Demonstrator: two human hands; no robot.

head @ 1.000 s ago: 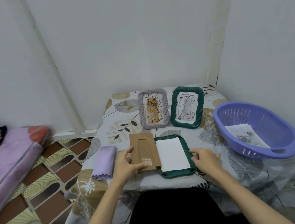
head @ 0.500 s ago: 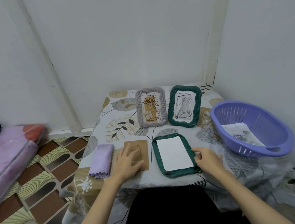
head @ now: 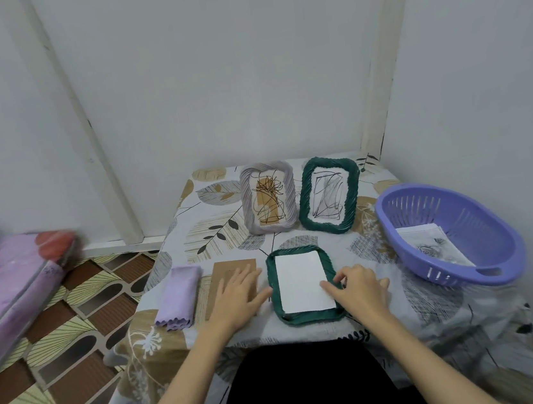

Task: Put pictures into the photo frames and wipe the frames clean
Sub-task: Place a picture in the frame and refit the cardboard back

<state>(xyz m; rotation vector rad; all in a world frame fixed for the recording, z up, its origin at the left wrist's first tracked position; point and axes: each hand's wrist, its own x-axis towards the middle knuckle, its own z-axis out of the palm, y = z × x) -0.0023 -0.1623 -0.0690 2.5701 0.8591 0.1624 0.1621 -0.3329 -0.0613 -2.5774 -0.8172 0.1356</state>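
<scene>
A green photo frame (head: pixel 275 288) lies face down near the table's front edge with a white sheet (head: pixel 301 281) inside it. My right hand (head: pixel 359 287) rests on the frame's right rim, its fingertips touching the sheet's right edge. My left hand (head: pixel 236 294) lies flat and spread on the brown cardboard backing (head: pixel 224 269) just left of the frame. A folded lilac cloth (head: pixel 179 294) lies left of the backing. Two frames stand at the back holding drawings: a grey frame (head: pixel 268 198) and a green frame (head: pixel 329 196).
A purple plastic basket (head: pixel 487 262) with printed pictures (head: pixel 431 243) in it sits at the table's right, close to the wall. The table (head: pixel 213 218) has a leaf-patterned cover and stands in a corner. A pink mattress (head: pixel 7 287) lies on the floor to the left.
My left hand carried the cardboard backing off the frame, laid it flat on the table to the left and now rests spread on it. My right hand slid onto the sheet's edge.
</scene>
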